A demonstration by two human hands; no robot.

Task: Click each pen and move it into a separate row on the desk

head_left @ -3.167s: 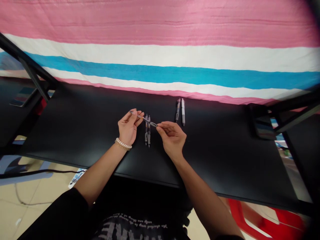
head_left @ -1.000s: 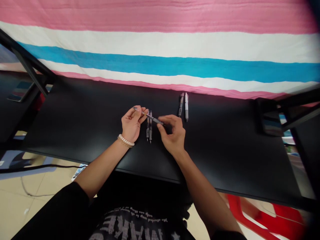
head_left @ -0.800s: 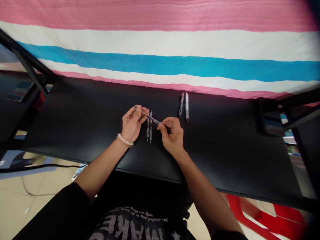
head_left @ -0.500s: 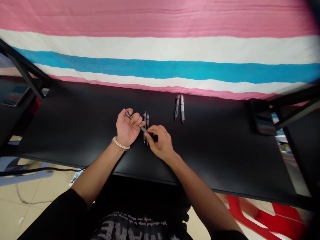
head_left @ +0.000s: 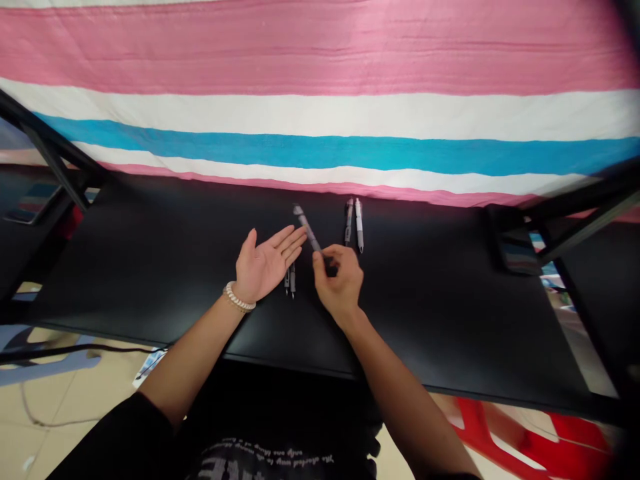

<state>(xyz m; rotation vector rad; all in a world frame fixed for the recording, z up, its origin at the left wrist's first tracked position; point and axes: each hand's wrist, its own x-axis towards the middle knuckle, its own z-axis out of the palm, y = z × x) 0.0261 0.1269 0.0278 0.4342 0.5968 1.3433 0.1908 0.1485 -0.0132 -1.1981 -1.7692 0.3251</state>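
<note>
My right hand [head_left: 340, 280] pinches a grey pen [head_left: 307, 229] by its lower end; the pen slants up to the left and is a little blurred. My left hand [head_left: 270, 263] is open, palm up and fingers stretched out, with their tips close to that pen. Partly covered by the left fingers, two dark pens [head_left: 290, 281] lie side by side on the black table [head_left: 425, 307]. Further right and back, a dark pen [head_left: 349, 223] and a white pen [head_left: 359, 227] with a grey grip lie next to each other.
A striped pink, white and blue cloth [head_left: 320, 150] hangs along the table's back edge. Black metal bars [head_left: 590, 230] frame both sides. A dark phone-like slab [head_left: 517, 243] is at the right end. Below the front edge stands a red stool [head_left: 480, 433].
The pen came out of my left hand and moved right in my right hand. My left fingers, curled before, are now spread flat. The view has shifted slightly.
</note>
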